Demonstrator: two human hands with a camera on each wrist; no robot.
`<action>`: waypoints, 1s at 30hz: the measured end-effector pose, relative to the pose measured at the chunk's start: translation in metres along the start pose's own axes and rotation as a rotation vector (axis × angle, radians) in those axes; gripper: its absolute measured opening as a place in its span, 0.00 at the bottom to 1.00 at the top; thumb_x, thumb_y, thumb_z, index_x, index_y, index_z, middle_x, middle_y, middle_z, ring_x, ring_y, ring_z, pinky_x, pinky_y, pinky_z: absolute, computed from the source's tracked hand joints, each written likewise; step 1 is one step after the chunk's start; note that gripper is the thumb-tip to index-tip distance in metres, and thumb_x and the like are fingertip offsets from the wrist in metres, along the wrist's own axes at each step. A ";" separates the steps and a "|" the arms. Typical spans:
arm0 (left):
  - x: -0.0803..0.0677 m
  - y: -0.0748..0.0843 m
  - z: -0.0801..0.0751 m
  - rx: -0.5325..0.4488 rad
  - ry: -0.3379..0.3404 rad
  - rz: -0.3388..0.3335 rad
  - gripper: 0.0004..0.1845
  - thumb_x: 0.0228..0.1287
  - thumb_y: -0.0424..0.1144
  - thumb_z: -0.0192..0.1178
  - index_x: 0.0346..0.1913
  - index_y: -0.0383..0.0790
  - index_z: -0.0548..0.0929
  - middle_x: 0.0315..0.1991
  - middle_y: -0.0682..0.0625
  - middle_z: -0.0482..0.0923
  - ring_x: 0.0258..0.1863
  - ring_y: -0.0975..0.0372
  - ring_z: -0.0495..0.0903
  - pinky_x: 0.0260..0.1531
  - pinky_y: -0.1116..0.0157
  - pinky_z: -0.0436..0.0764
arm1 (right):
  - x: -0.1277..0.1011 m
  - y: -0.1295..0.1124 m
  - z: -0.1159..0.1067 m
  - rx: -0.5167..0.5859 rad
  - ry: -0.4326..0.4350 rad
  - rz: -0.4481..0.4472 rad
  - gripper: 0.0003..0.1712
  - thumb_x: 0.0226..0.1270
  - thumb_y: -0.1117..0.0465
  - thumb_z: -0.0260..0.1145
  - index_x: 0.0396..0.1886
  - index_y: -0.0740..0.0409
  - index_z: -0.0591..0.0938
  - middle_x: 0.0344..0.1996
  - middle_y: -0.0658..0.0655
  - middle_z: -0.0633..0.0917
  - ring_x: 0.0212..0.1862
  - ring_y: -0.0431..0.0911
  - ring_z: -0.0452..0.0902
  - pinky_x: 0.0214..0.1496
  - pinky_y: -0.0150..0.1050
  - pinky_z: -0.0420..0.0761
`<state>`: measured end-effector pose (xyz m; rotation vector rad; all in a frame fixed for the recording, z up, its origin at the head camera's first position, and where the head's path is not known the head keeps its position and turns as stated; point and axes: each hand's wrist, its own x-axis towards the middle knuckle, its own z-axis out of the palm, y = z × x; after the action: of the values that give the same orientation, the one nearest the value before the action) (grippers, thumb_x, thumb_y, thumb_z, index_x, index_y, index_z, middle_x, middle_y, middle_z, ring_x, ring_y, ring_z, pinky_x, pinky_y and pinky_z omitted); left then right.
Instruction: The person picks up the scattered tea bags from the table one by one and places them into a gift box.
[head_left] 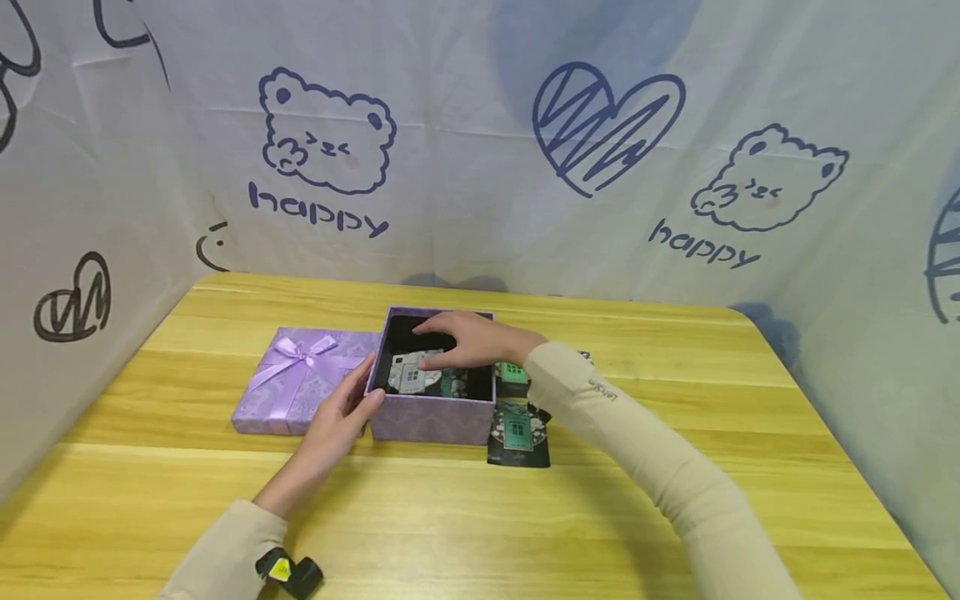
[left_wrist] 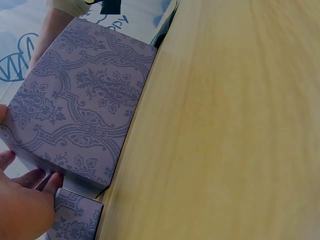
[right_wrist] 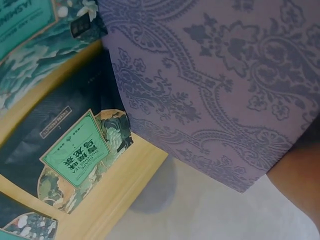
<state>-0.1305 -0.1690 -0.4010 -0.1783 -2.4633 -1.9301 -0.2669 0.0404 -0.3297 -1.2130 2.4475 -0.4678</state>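
The right grip reaches into the open purple box on the worktop, fingers curled on a sachet; the left grip, fingers straight, presses the box's outer wall. Only the right wrist view shows the print on the sachet outside the box.

Both arms, in pale beige sleeves, reach forward, the left hand stretched out with straight fingers and the thumb set apart from them, the right hand turned palm down, its forearm angled in from the right, its fingers lowered and lightly bent.
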 end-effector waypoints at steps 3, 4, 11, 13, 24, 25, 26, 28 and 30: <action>0.000 0.000 0.000 0.005 0.001 -0.001 0.31 0.75 0.42 0.51 0.76 0.44 0.56 0.68 0.34 0.64 0.50 0.51 0.70 0.29 0.68 0.70 | 0.000 0.001 0.001 -0.004 0.013 -0.009 0.35 0.70 0.44 0.59 0.71 0.56 0.67 0.69 0.57 0.66 0.71 0.51 0.58 0.69 0.48 0.60; 0.000 0.000 0.001 0.006 0.003 -0.004 0.31 0.75 0.42 0.51 0.76 0.44 0.56 0.68 0.34 0.64 0.50 0.51 0.70 0.29 0.68 0.70 | 0.000 0.001 0.002 -0.004 0.022 -0.012 0.35 0.70 0.45 0.59 0.71 0.56 0.68 0.69 0.57 0.67 0.70 0.50 0.59 0.69 0.47 0.60; 0.000 0.000 0.001 0.003 0.012 -0.018 0.31 0.74 0.41 0.52 0.76 0.44 0.56 0.68 0.34 0.64 0.52 0.50 0.70 0.30 0.68 0.71 | -0.008 0.003 0.000 0.063 0.109 -0.020 0.31 0.71 0.48 0.60 0.68 0.57 0.71 0.67 0.57 0.70 0.68 0.50 0.62 0.67 0.45 0.64; 0.000 0.000 0.001 0.002 0.010 -0.025 0.32 0.75 0.42 0.52 0.76 0.44 0.55 0.68 0.34 0.63 0.52 0.50 0.70 0.30 0.68 0.71 | -0.013 0.003 -0.004 0.090 0.138 -0.021 0.30 0.71 0.48 0.60 0.68 0.57 0.72 0.66 0.56 0.71 0.68 0.50 0.64 0.66 0.45 0.65; 0.000 0.002 0.002 0.009 0.005 -0.008 0.32 0.75 0.42 0.51 0.76 0.43 0.54 0.71 0.34 0.57 0.67 0.45 0.62 0.55 0.55 0.72 | -0.049 0.020 -0.024 0.186 0.224 0.047 0.30 0.71 0.50 0.61 0.70 0.54 0.70 0.67 0.55 0.71 0.66 0.52 0.65 0.65 0.49 0.66; 0.000 0.002 0.002 0.009 0.005 -0.003 0.32 0.75 0.42 0.51 0.76 0.43 0.54 0.71 0.34 0.57 0.68 0.45 0.61 0.57 0.56 0.71 | -0.052 0.022 -0.025 0.186 0.232 0.048 0.30 0.71 0.50 0.61 0.70 0.54 0.70 0.67 0.55 0.70 0.66 0.52 0.65 0.65 0.49 0.65; 0.000 0.002 0.002 0.008 0.005 0.000 0.32 0.75 0.42 0.51 0.76 0.43 0.54 0.71 0.34 0.57 0.67 0.45 0.62 0.56 0.56 0.72 | -0.055 0.025 -0.025 0.186 0.240 0.051 0.30 0.71 0.50 0.61 0.70 0.54 0.70 0.67 0.55 0.70 0.66 0.52 0.65 0.65 0.50 0.65; 0.000 0.002 0.002 0.008 0.004 0.006 0.31 0.75 0.42 0.51 0.76 0.43 0.55 0.71 0.34 0.58 0.67 0.45 0.62 0.53 0.60 0.74 | -0.061 0.030 -0.025 0.188 0.255 0.059 0.30 0.71 0.50 0.61 0.70 0.54 0.70 0.67 0.55 0.70 0.67 0.52 0.64 0.66 0.50 0.64; -0.001 0.003 0.002 0.010 -0.001 0.004 0.31 0.75 0.42 0.51 0.76 0.44 0.55 0.71 0.34 0.57 0.66 0.46 0.63 0.46 0.67 0.75 | -0.067 0.035 -0.024 0.193 0.270 0.067 0.31 0.71 0.49 0.61 0.70 0.54 0.70 0.67 0.55 0.70 0.67 0.51 0.63 0.67 0.50 0.64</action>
<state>-0.1294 -0.1664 -0.3989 -0.1836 -2.4702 -1.9165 -0.2642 0.1177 -0.3123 -1.0434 2.5796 -0.8767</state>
